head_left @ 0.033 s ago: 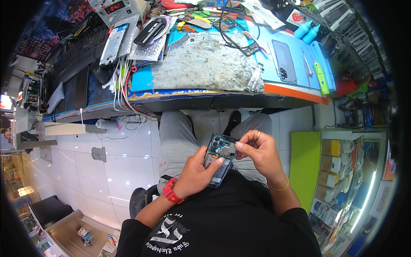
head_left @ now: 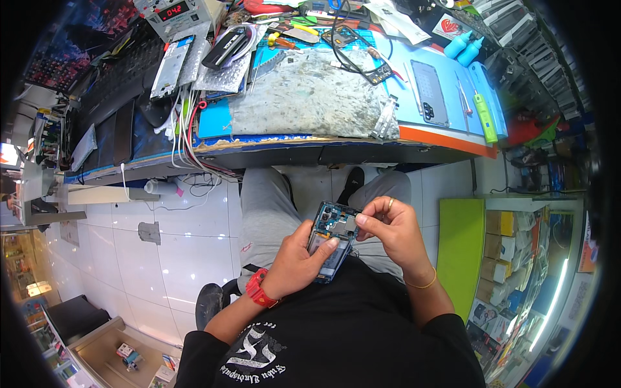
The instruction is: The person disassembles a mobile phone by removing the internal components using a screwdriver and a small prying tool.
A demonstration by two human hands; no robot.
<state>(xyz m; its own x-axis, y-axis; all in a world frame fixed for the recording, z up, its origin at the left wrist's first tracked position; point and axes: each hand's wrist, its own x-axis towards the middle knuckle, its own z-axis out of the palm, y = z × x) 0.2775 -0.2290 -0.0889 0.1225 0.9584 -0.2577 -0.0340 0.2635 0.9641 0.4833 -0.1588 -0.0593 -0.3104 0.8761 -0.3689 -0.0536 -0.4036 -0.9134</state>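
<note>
Over my lap, my left hand is closed round an opened smartphone. Its back is off, so the blue circuit board, camera modules and a grey plate show at the top, with the dark battery lower down. My left thumb lies across the battery area. At the upper right edge of the phone, my right hand has thumb and forefinger pinched together against the board. What sits between those fingertips, if anything, is too small to make out.
Ahead stands a workbench with a stained grey mat. A phone back cover and a green pen-shaped tool lie at its right. On the left are a phone frame, cables and a power supply. A glass showcase stands right.
</note>
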